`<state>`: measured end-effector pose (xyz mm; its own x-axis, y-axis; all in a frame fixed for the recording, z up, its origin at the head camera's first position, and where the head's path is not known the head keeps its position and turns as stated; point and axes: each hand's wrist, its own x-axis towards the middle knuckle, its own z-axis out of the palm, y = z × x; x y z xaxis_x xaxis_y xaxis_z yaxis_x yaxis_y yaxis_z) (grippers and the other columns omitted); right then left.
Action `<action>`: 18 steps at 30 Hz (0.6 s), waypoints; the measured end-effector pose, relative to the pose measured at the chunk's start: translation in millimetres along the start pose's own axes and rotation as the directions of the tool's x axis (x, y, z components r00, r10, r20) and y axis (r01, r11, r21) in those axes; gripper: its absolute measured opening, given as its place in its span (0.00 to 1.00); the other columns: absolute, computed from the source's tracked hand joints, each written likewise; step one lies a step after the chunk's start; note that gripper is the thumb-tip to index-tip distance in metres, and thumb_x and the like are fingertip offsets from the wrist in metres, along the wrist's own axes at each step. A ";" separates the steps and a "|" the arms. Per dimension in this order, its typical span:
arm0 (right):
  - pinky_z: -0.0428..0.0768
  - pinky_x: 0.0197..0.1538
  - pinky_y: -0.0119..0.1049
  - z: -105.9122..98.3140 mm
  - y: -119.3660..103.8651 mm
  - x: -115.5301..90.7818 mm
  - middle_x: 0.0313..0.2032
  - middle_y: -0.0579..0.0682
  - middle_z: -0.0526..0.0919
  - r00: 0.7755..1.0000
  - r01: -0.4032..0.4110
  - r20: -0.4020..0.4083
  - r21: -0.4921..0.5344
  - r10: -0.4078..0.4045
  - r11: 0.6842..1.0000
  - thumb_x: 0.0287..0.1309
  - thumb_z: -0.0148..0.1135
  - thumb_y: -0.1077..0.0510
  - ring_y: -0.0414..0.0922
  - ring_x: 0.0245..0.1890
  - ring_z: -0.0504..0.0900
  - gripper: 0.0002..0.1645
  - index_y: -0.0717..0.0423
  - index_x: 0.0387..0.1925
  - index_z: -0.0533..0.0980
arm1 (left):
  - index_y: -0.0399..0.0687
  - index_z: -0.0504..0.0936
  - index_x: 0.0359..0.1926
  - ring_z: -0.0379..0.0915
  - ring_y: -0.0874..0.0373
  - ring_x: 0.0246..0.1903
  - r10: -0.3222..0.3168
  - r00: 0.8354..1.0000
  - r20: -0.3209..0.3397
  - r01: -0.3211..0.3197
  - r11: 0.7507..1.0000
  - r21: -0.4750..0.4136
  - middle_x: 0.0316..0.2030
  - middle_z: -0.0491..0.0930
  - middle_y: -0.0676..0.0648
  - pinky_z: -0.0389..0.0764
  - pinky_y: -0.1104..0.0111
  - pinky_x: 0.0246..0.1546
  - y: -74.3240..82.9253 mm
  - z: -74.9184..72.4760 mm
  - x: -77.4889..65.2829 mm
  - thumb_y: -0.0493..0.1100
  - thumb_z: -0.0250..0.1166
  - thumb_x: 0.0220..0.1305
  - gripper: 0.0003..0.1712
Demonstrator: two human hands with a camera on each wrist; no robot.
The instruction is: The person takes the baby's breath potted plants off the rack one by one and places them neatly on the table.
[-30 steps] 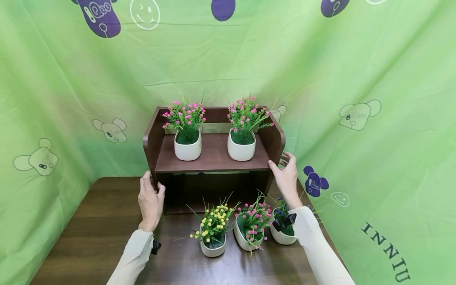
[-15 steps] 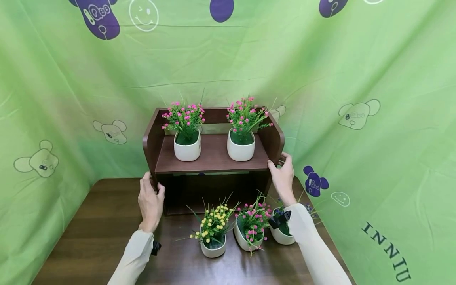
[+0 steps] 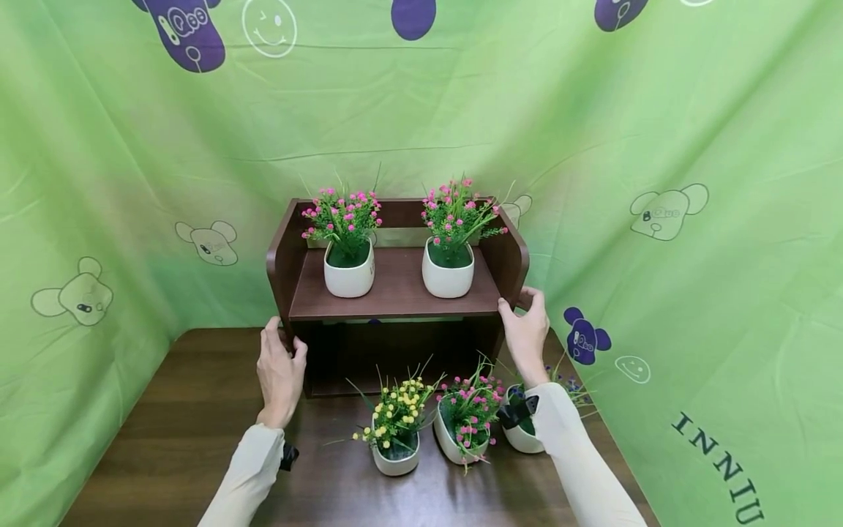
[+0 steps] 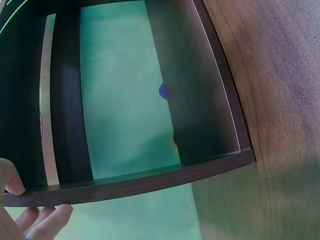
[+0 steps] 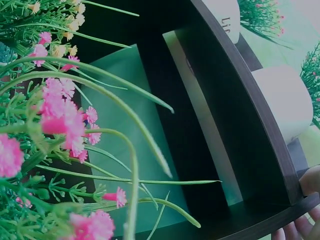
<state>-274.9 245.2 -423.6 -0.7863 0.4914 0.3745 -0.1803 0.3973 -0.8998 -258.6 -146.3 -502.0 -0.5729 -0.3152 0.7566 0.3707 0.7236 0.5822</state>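
A dark brown two-tier wooden shelf (image 3: 396, 296) stands on the table between my hands. My left hand (image 3: 279, 373) grips its left side panel, thumb on the inner side and fingers outside; the left wrist view shows the thumb and fingertips (image 4: 57, 220) on either side of the panel edge (image 4: 150, 183). On the opposite side, my right hand (image 3: 529, 337) holds the right panel just at the upper board, thumb at the front. Two white pots of pink flowers, one left (image 3: 349, 281) and one right (image 3: 448, 281), stand upright on the upper board.
In front of the shelf stand a pot of yellow flowers (image 3: 395, 465), another pink-flowered pot (image 3: 453, 445) and a pot of blue flowers (image 3: 523, 440), partly behind my right wrist. A green printed curtain (image 3: 421, 110) surrounds the wooden table (image 3: 184, 410).
My right wrist has shifted slightly left, and the right hand's fingers sit closer round the panel. My left hand, the shelf and the pots stay put.
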 end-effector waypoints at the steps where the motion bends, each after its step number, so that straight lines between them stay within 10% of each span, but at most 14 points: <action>1: 0.76 0.48 0.26 0.1 -0.2 -0.4 0.52 0.61 0.83 1.000 0.003 -0.005 0.000 -0.003 1.000 0.67 0.67 0.60 0.52 0.53 0.82 0.23 0.64 0.59 0.72 | 0.42 0.67 0.64 0.74 0.39 0.27 -0.007 1.000 0.004 0.007 1.000 0.001 0.38 0.74 0.35 0.73 0.46 0.26 0.2 -0.5 0.3 0.28 0.63 0.64 0.29; 18: 0.76 0.47 0.23 3.4 1.1 -2.1 0.49 0.61 0.84 0.998 0.028 -0.060 0.012 -0.027 1.000 0.66 0.69 0.61 0.47 0.51 0.81 0.20 0.65 0.54 0.74 | 0.45 0.66 0.66 0.75 0.41 0.39 -0.072 0.995 -0.065 0.073 0.997 0.005 0.47 0.71 0.33 0.75 0.48 0.28 23.7 -14.0 3.1 0.37 0.68 0.61 0.33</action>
<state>-275.4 242.0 -426.2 -0.7443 0.5258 0.4118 -0.2098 0.4013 -0.8916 -241.4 -138.8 -481.6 -0.5495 -0.4059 0.7303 0.3247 0.7016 0.6343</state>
